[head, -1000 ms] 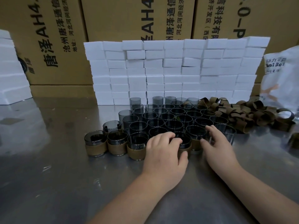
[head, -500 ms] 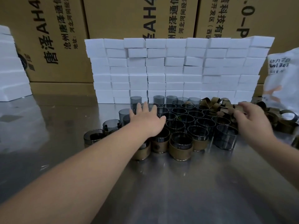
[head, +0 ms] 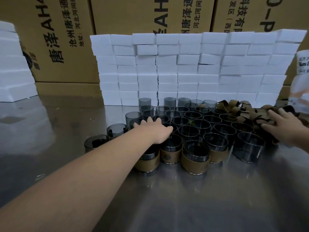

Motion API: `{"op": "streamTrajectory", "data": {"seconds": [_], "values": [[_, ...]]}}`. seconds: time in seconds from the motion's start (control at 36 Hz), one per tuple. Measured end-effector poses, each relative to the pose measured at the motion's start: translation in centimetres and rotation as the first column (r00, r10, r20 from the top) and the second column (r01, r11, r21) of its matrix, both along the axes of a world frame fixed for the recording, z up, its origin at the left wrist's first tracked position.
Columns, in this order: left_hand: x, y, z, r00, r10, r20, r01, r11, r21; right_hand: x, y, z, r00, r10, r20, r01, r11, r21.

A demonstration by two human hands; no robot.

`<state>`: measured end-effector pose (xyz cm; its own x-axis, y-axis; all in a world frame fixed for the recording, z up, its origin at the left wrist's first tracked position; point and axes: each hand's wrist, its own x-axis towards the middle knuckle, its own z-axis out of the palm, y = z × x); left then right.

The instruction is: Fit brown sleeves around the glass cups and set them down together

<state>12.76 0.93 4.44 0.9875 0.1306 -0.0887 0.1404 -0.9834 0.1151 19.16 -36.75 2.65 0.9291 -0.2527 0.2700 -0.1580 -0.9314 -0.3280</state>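
Several smoky glass cups (head: 189, 131) stand packed together mid-table. The front row carries brown sleeves, such as one sleeved cup (head: 195, 158). A bare cup (head: 250, 149) stands at the front right. My left hand (head: 155, 131) reaches flat over the cups on the left of the cluster, fingers spread on their rims, holding nothing that I can see. My right hand (head: 284, 129) lies on the heap of loose brown sleeves (head: 237, 108) at the right, fingers spread; whether it grips one is hidden.
A wall of white foam blocks (head: 192, 67) rises right behind the cups. Cardboard cartons (head: 66, 39) stand behind it, more white blocks (head: 15, 67) at the far left, a white bag (head: 302, 77) at the right edge. The steel tabletop (head: 167, 198) reflects light.
Both hands left the front sleeved cups. My left hand reached forward over the left cups; my right hand swung right onto the sleeve heap. The view moved closer.
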Motion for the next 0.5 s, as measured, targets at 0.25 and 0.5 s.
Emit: {"op": "streamTrajectory", "data": {"seconds": [0.25,0.5], "values": [[0.0,0.0,-0.2,1.0,-0.004,0.021,0.004,1.0,0.003,0.6,0.1,-1.1,0.995,0.046,-0.092,-0.062,0.981,-0.184],[-0.1,0.0,-0.3,0.999,-0.007,0.037,0.008,1.0,-0.003,0.9,-1.0,-0.7,0.998,0.013,0.068,0.007,0.959,-0.283]]}}
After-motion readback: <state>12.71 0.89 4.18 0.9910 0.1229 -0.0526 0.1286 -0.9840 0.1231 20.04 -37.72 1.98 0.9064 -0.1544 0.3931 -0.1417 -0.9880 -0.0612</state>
